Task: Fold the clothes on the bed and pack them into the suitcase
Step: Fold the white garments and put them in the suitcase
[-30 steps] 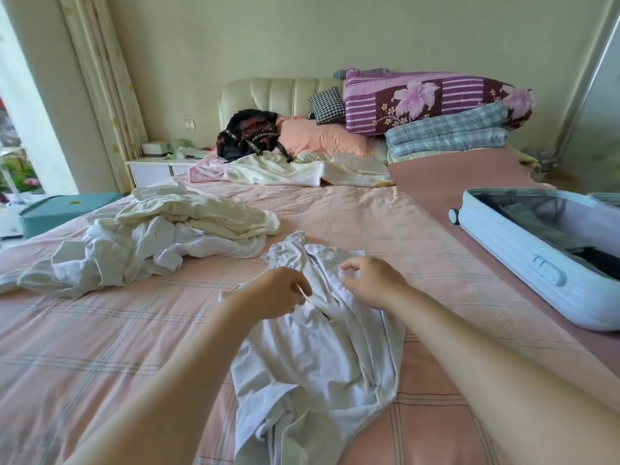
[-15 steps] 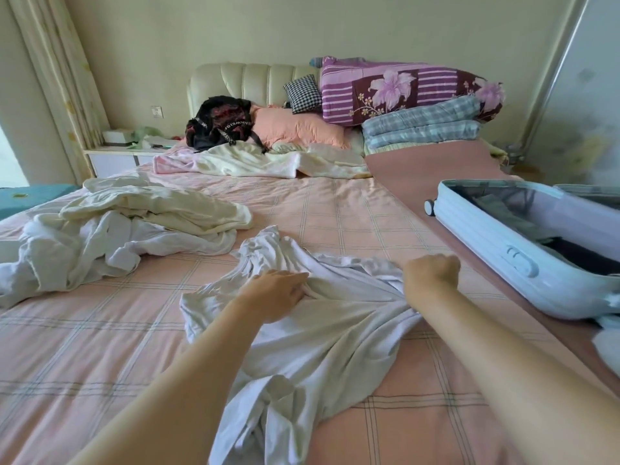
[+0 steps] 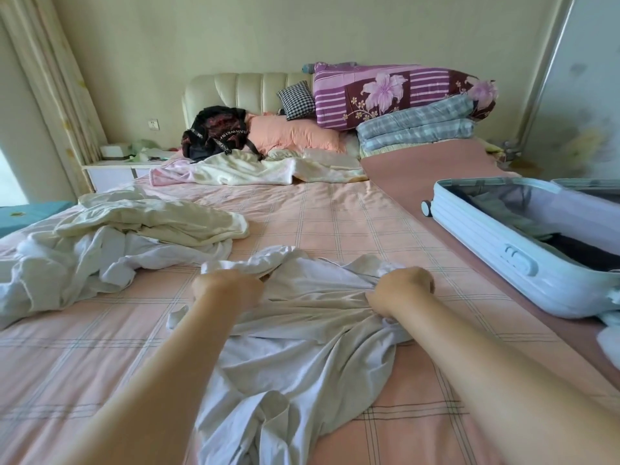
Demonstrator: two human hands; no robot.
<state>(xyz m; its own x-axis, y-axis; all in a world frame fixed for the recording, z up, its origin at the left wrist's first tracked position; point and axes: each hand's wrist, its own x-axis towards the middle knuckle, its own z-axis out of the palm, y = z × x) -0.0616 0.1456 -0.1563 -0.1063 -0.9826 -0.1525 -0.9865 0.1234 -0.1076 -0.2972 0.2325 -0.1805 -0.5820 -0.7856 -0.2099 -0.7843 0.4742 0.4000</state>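
Observation:
A crumpled white garment (image 3: 302, 340) lies on the pink checked bed sheet (image 3: 335, 223) in front of me. My left hand (image 3: 229, 288) grips its upper left edge with curled fingers. My right hand (image 3: 401, 290) grips the cloth at the upper right, bunching it. The fabric is stretched between the two hands. A pale blue suitcase (image 3: 496, 256) lies open at the right edge of the bed, with dark clothes inside. A heap of white and cream clothes (image 3: 114, 243) sits on the left side of the bed.
Pillows, a black bag (image 3: 218, 132) and folded quilts (image 3: 416, 129) are piled at the headboard. A cream blanket (image 3: 255, 169) lies below them. A white nightstand (image 3: 114, 169) stands at the back left beside the curtain. A teal surface (image 3: 30, 213) shows at the far left.
My hands have moved apart while holding the white garment, spreading its top edge wider across the bed. The view has shifted to the right, toward the suitcase.

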